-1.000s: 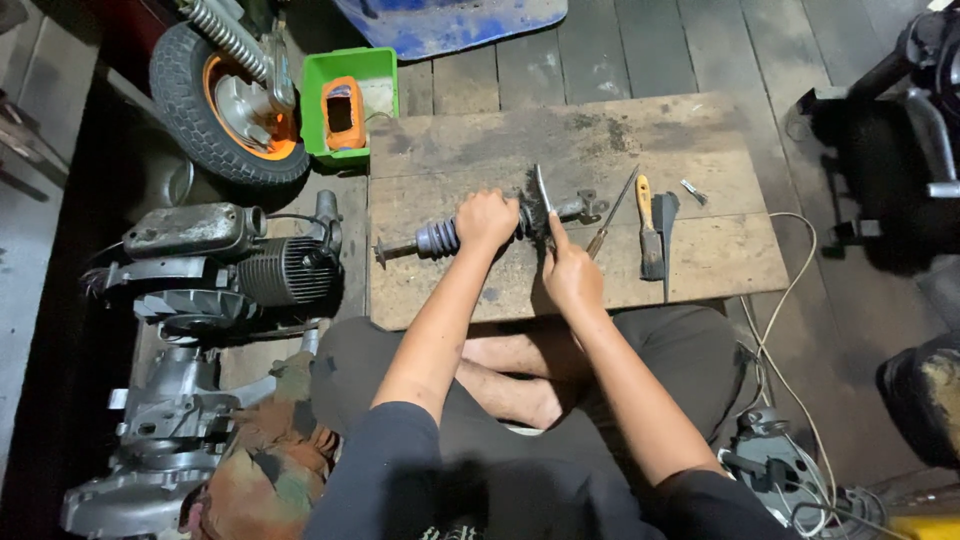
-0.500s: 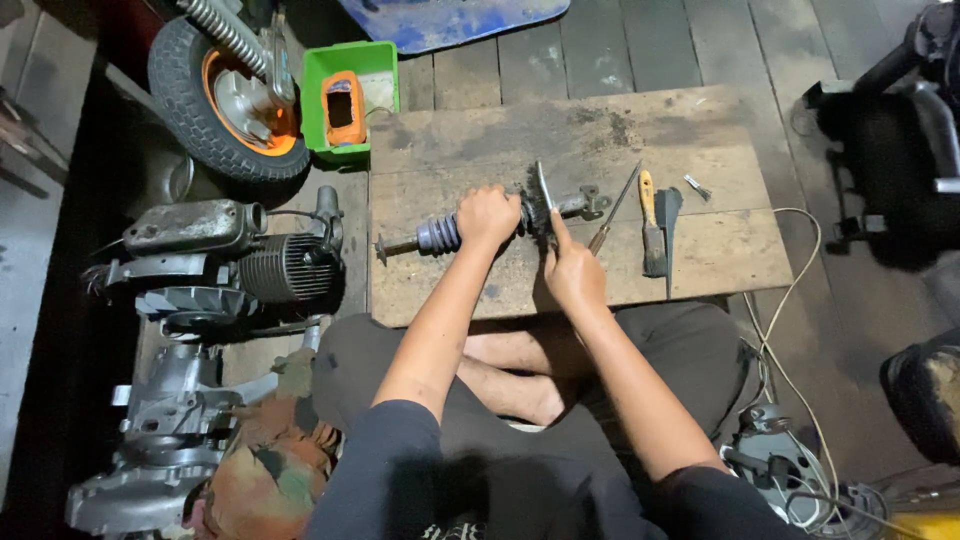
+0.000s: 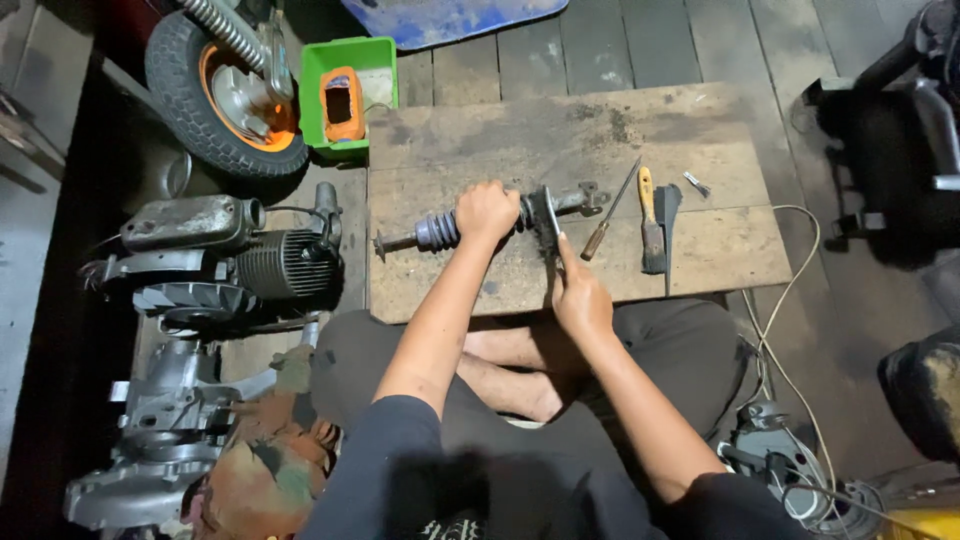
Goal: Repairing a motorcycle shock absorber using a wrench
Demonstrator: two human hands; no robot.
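Note:
A metal shaft with a ribbed rubber boot [image 3: 437, 231] lies across a worn wooden board [image 3: 560, 140] on the floor. My left hand [image 3: 487, 210] is closed around the shaft just right of the boot. My right hand [image 3: 580, 295] holds a thin flat metal tool [image 3: 551, 215] upright against the shaft's right part, fingers closed on its lower end. The shaft's far right end [image 3: 585, 198] pokes out beyond the tool.
A screwdriver [image 3: 610, 210], a yellow-handled tool [image 3: 650, 215] and a small metal piece [image 3: 696, 183] lie on the board's right. A green bin with an orange device [image 3: 345, 95], a small tyre [image 3: 215, 95] and engine parts [image 3: 235, 260] sit left. A cable [image 3: 790, 300] runs right.
My right hand has slid slightly lower and to the right along the tool. The left hand keeps its grip on the shaft.

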